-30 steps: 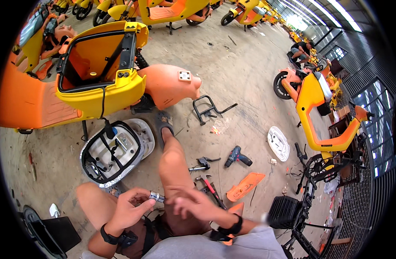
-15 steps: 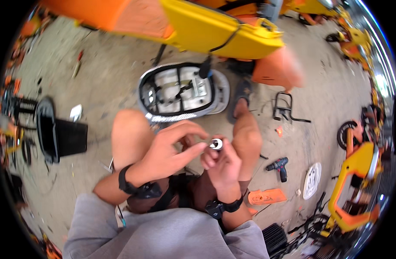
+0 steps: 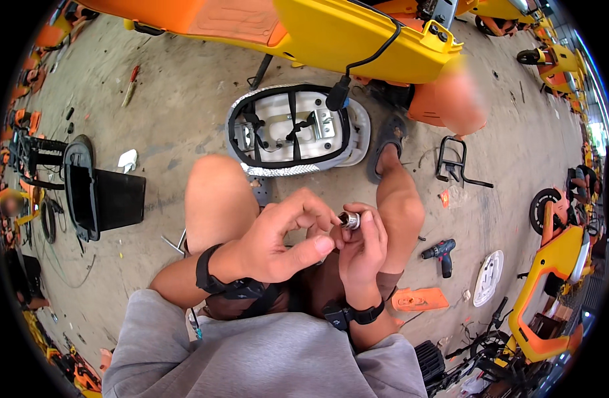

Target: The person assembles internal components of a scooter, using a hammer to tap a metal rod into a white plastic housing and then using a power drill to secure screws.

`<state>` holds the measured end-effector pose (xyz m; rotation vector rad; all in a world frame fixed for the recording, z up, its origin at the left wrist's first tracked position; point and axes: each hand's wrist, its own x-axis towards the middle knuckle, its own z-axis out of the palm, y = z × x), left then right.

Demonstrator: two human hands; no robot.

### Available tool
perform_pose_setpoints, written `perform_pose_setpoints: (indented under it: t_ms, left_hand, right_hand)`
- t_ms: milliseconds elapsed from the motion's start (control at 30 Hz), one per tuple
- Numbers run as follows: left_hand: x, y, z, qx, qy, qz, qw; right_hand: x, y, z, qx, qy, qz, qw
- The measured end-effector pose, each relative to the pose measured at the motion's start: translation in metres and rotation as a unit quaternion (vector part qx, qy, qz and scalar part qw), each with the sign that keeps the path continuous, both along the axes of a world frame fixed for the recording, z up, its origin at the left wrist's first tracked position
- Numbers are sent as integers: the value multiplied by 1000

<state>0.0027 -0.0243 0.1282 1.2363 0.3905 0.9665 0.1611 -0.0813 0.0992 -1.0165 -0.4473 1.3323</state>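
Observation:
A small shiny silver metal cylinder [image 3: 349, 219] sits between the thumb and fingers of my right hand [image 3: 364, 257], above my lap. Its exact kind is too small to make out. My left hand [image 3: 278, 239] hovers just beside it with thumb and index finger apart. The left index fingertip is close to the cylinder's side; whether it touches I cannot tell. Some left fingers are hidden behind the hand. Past my knees, an upturned seat [image 3: 288, 129] with black straps and metal brackets lies on the floor.
A yellow and orange scooter body [image 3: 357, 40] spans the far side, with a black cable hanging down. A black bin [image 3: 119, 202] lies left. At right are a cordless drill [image 3: 441, 255], an orange panel [image 3: 420, 300], a white oval part [image 3: 488, 278] and a black bent frame [image 3: 452, 161].
The view has shifted, so the scene sits further right. The cylinder has turned from end-on to showing its side. My left thumb and index finger have moved off it and spread apart.

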Motion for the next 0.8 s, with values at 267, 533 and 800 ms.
perform_pose_setpoints:
  t_ms: [267, 533, 800]
  left_hand:
    - [-6, 8, 13, 138, 143, -55, 979]
    - [-13, 6, 6, -148, -35, -56, 987]
    - [-4, 19, 7, -217, -111, -128, 961]
  right_hand:
    - [-2, -12, -11, 54, -155, -19, 986]
    - [-3, -6, -7, 175, -277, 6, 945]
    - [6, 1, 0, 199, -399, 7, 895]
